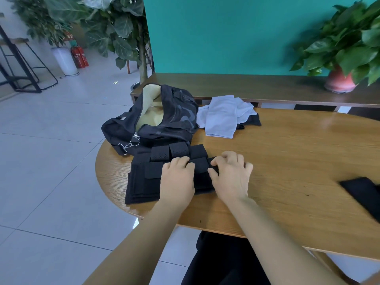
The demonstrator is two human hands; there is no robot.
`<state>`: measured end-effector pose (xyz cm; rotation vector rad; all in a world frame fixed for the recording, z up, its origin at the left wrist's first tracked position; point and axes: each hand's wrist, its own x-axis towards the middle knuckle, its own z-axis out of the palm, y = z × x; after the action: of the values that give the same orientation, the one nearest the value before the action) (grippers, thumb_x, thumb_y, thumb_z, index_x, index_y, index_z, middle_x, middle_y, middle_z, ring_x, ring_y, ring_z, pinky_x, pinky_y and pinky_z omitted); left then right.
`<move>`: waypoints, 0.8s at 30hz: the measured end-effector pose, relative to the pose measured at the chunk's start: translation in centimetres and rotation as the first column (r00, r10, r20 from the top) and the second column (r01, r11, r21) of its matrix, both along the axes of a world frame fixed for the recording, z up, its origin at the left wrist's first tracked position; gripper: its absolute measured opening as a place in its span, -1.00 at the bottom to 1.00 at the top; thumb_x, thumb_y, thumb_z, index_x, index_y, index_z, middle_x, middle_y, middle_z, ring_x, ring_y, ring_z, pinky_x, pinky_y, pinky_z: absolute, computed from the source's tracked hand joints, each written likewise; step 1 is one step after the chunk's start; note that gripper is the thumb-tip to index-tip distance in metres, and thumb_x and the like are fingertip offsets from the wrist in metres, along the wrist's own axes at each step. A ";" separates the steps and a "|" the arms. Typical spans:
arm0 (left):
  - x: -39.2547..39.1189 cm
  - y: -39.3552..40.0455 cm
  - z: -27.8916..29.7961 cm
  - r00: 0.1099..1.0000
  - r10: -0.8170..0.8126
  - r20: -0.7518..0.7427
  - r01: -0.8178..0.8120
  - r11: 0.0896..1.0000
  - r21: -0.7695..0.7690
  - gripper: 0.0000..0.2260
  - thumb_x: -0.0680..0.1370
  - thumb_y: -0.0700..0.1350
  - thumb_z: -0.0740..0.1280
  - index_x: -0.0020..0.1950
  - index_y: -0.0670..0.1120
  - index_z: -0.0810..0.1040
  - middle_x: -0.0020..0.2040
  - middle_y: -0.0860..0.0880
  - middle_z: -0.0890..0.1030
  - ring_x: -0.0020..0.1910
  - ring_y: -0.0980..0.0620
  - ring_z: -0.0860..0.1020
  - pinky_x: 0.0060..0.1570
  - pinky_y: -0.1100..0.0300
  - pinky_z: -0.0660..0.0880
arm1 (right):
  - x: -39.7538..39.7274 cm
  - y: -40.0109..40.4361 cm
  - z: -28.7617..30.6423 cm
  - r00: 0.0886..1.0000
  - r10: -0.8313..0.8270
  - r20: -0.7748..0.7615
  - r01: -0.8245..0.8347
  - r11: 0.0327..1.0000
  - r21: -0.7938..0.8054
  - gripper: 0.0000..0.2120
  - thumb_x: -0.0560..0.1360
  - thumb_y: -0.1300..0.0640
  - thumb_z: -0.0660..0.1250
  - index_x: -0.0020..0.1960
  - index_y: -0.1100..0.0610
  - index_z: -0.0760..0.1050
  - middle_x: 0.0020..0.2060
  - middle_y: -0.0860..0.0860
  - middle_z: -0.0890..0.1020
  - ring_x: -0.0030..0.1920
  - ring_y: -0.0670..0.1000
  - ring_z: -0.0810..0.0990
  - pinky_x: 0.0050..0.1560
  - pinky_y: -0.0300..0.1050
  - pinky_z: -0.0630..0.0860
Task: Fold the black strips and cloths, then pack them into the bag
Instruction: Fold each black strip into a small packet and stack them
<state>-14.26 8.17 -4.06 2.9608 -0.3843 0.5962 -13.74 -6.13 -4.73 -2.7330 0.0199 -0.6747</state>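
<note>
Folding black strips beside the open bag.
Head view: left hand [177, 177] and right hand [231, 175] are pinching the strips [144, 182] with curled fingers, on the worktop [287, 161] by the bag [152, 118]; loosened grip is risking unfolding.

Teal wall [226, 33], pale tiled floor [51, 161], wooden table [298, 161], potted plants [349, 44].
</note>
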 end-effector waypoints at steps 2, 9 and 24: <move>-0.1 -0.1 -0.9 0.998 -0.062 0.002 0.062 0.998 0.032 -0.68 0.21 -0.25 0.57 -0.07 -0.11 0.68 0.06 -0.09 0.67 0.06 -0.08 0.64 0.05 0.07 0.34 | -0.2 0.1 -0.9 0.990 0.097 0.104 -0.085 0.990 -0.113 -0.87 0.30 0.14 0.55 -0.18 0.01 0.67 -0.04 0.01 0.65 0.02 0.13 0.55 0.04 0.03 0.15; -0.6 -0.1 -1.1 0.992 -0.006 -0.123 0.019 0.994 0.104 -0.54 0.62 -0.22 0.10 0.54 -0.06 0.21 0.57 -0.02 0.17 0.53 0.07 0.16 0.45 0.10 -0.15 | -0.5 0.4 -1.3 0.984 0.175 0.018 -0.168 0.962 -0.215 -0.85 0.29 0.20 0.55 -0.25 -0.03 0.66 -0.21 -0.09 0.68 -0.04 0.08 0.57 0.00 0.02 0.16; -1.4 -8.2 1.5 0.971 -0.228 -0.068 0.228 0.974 -0.005 -0.46 0.55 -0.29 0.17 0.52 -0.03 0.24 0.56 -0.02 0.19 0.52 0.07 0.16 0.37 0.07 -0.15 | -3.7 -8.7 -0.5 0.993 -0.013 0.122 0.029 0.991 -0.132 -0.76 0.35 0.33 0.43 -0.04 0.08 0.64 -0.20 -0.07 0.69 -0.03 0.10 0.58 -0.05 -0.04 0.11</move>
<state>-15.65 -0.04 -2.58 2.8727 -0.7063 0.4660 -17.41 -14.78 -5.20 -2.8166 -0.0254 -0.8755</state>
